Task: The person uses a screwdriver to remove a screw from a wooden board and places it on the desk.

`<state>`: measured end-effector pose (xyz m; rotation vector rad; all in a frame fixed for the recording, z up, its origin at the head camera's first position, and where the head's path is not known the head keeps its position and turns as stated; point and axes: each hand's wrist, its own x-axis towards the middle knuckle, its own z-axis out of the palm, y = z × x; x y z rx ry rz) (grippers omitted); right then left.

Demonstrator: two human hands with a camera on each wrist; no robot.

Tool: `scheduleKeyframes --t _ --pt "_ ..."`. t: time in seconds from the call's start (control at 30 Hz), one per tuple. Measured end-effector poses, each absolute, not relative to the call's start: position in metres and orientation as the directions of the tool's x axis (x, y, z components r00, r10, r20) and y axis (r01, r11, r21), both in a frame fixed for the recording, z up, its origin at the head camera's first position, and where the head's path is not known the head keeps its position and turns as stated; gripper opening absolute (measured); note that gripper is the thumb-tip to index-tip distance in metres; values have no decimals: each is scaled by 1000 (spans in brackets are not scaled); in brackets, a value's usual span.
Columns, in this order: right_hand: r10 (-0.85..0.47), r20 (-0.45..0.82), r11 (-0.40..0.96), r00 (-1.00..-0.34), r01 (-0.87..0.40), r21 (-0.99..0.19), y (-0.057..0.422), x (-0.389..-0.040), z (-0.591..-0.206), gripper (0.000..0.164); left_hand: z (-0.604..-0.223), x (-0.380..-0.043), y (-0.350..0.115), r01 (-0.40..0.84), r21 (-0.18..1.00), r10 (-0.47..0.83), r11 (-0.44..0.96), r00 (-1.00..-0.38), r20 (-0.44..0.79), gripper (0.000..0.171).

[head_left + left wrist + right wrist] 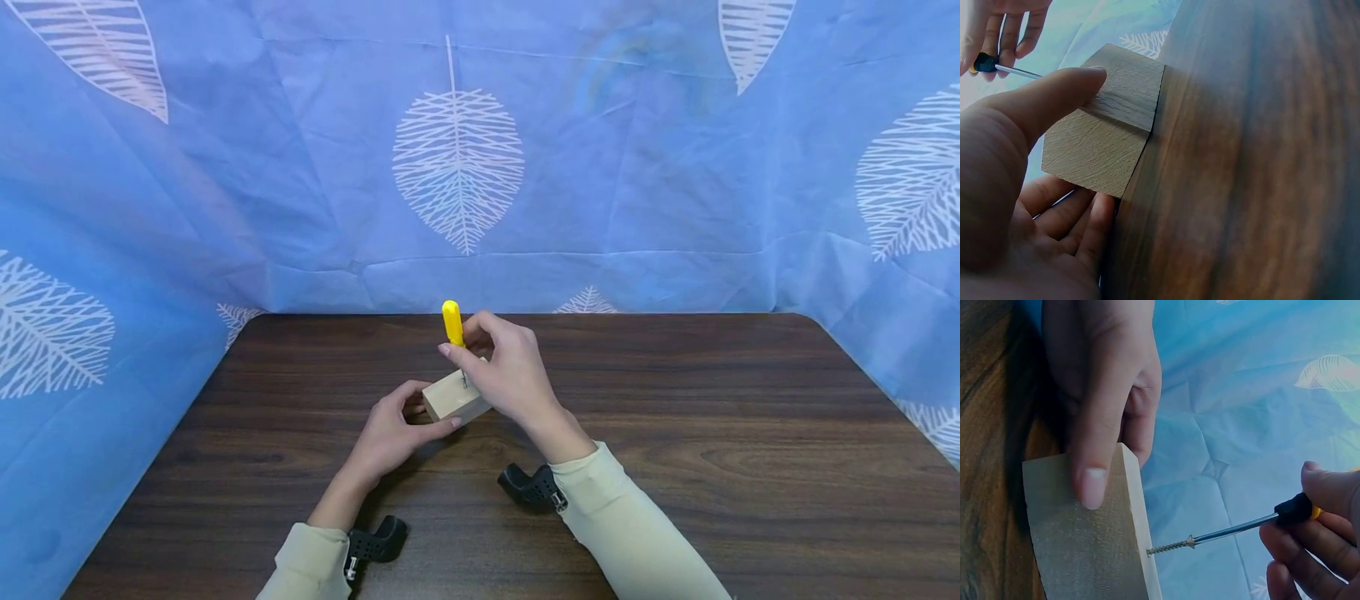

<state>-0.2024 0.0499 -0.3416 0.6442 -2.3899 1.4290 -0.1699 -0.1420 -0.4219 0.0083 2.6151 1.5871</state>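
Note:
A pale wooden block point(448, 395) rests on the table, gripped by my left hand point(386, 435). The left wrist view shows the thumb lying across one face of the block point(1129, 87) and the fingers around its other side. My right hand point(513, 371) pinches a screwdriver point(452, 322) with a yellow handle and black collar, held upright over the block. In the right wrist view the screwdriver's metal shaft point(1235, 528) meets the head of a threaded screw point(1169, 547). The screw's point enters the block's upper face, while most of its thread shows outside.
The dark wood-grain table point(712, 408) extends to both sides of the hands. A blue cloth point(322, 167) with white leaf prints hangs behind the table and along its sides. Black wrist mounts point(528, 487) stick out from both sleeves, low over the tabletop.

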Motion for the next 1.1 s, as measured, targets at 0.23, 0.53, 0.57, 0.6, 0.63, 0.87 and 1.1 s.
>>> scheduleKeyframes --t 0.23,0.53,0.57,0.6,0.63,0.87,1.1 --pt "-252 438 432 -863 -506 -747 52 -202 -338 16 -421 -171 -142 -32 885 53 464 -997 -64 54" --pt "-258 407 436 -876 -482 -760 50 -201 -340 18 -423 -171 -142 -34 890 62 454 -996 -69 53" --pt "-253 413 430 -875 -484 -762 49 -201 -341 18 -423 -171 -142 -35 892 62 451 -996 -70 53" --pt "-248 422 425 -872 -490 -761 49 -201 -341 18 -423 -171 -142 -35 893 62 450 -996 -70 53" --pt "-244 433 422 -868 -496 -759 49 -201 -342 18 -423 -170 -142 -33 893 62 450 -996 -68 52" --pt "-228 475 422 -850 -526 -738 51 -201 -341 18 -422 -170 -141 -24 891 68 453 -996 -62 52" --pt "-231 442 454 -867 -498 -738 50 -199 -339 17 -422 -168 -142 -38 892 63 450 -995 -74 54"
